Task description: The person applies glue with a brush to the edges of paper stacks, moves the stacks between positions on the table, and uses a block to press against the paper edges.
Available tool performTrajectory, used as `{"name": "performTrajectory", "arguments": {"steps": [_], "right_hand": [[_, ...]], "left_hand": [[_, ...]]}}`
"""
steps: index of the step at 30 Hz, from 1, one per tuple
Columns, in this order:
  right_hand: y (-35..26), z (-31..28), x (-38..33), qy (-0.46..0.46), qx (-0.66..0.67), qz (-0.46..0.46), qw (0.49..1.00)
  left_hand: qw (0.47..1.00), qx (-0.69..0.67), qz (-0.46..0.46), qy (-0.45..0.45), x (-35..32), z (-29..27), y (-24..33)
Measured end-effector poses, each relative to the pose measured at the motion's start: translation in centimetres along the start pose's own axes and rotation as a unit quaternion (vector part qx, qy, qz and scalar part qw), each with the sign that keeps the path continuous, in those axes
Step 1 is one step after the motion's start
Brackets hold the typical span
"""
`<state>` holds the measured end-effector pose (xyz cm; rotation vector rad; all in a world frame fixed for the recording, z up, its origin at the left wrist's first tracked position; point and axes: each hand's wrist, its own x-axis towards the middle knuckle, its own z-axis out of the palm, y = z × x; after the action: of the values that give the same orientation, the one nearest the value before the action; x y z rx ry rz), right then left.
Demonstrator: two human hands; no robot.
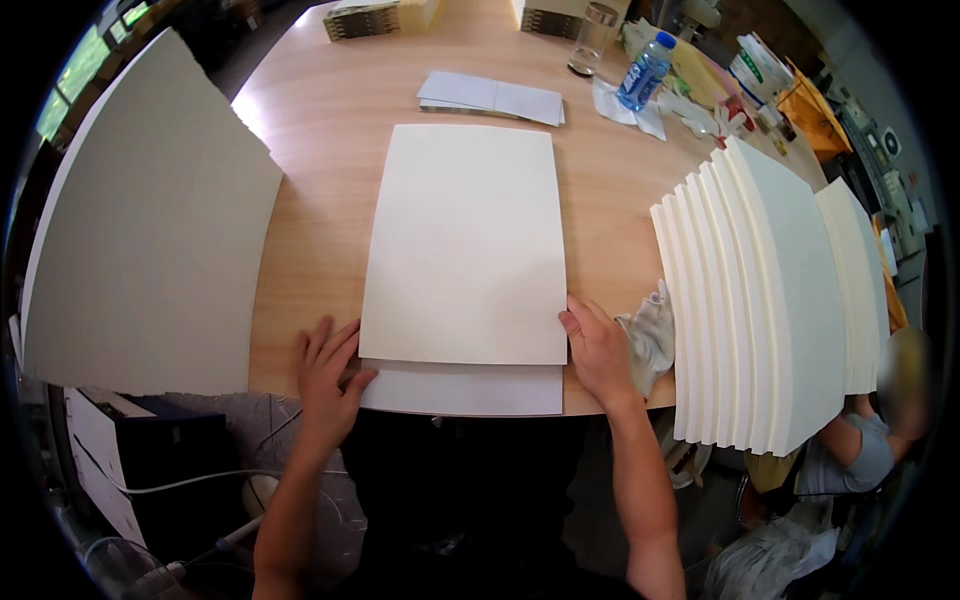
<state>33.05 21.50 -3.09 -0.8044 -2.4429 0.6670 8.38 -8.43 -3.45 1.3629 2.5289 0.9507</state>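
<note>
At table's near edge, both hands lie flat and open, well apart, nothing gripped. Left hand (pixel 328 372) has fingers spread on the wooden table (pixel 320 150), fingertips touching the lower left corner of the white under-sheet (pixel 460 390). Right hand (pixel 598 348) presses against the right edge of the cream sheet (pixel 465 240) near its lower corner, thumb on the edge. Looks like one hand on each side to square the sheets and stop them sliding.

Cream sheet lies flat in the middle of the table, on top of the white under-sheet, which sticks out as a strip along the near edge and slightly overhangs the table.

Just right of the right hand: a crumpled grey-white cloth (pixel 650 335), wedged against a fanned stack of cream boards (pixel 750 300). Boards are staggered so each edge shows, probably for easy one-at-a-time pickup. Another person's arm (pixel 850 450) shows below that stack.

Left side: a big off-white board (pixel 150 230) with a ragged edge, overhanging the table.

Further out: folded grey-white sheets (pixel 492 97) past the top of the cream sheet. Beyond that, a clear glass (pixel 592 35), a plastic water bottle with blue label (pixel 645 70) on tissue, and mixed clutter at the far right.
</note>
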Motion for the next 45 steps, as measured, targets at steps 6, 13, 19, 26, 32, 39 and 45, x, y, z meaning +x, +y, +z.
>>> {"name": "performTrajectory", "arguments": {"steps": [6,13,19,26,32,39,45], "right_hand": [[-2.6,-2.6,0.1,-0.111,0.146,0.228,0.956],[-3.6,-1.6,-3.0,-0.03,-0.052,0.023,0.998],[-2.5,-2.3,-3.5,-0.043,0.038,0.084,0.995],[-3.0,-4.4,-7.2,0.039,0.202,0.165,0.965],[-3.6,-5.2,-9.6,0.058,0.207,0.157,0.964],[-3.8,-3.4,-11.8,0.075,0.156,0.104,0.98],[-5.1,-1.6,-10.1,0.051,-0.002,-0.016,0.999]], "left_hand": [[0.999,0.006,0.002,0.043,-0.7,0.4,-0.6],[0.999,0.014,0.026,0.039,-0.4,0.2,-0.1],[0.999,-0.012,0.014,0.04,-0.3,0.5,-0.2],[0.973,-0.044,0.217,-0.059,1.4,0.1,5.9],[0.944,-0.017,0.298,-0.138,2.6,2.4,7.7],[0.949,-0.012,0.286,-0.134,2.0,2.3,7.3],[0.972,0.024,0.223,-0.071,-0.6,2.5,8.0]]}}
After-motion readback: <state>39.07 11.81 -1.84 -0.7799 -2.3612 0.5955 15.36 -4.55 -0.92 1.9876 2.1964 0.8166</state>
